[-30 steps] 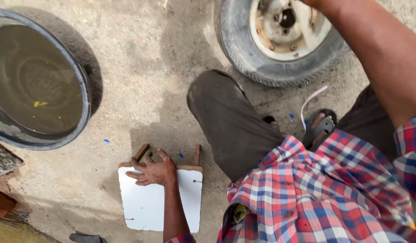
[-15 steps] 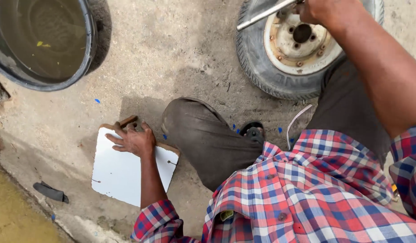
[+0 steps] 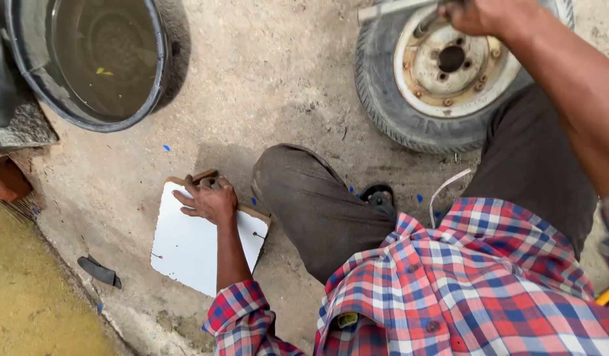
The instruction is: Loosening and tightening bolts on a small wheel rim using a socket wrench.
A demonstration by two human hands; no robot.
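No packages, signs or screens show; only a small label [image 3: 347, 320] on the plaid shirt.

roadside tyre repair, wheel [image 3: 453, 72], water tub [image 3: 87, 59]

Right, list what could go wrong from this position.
1. The right hand grips a metal bar over the wheel, which lies loose on the concrete; the bar might slip off the rim.
2. The left hand leans on a small white board at the slab's edge; the board could skid or tip.
3. The basin of water stands close by; a swing of the bar might knock it.
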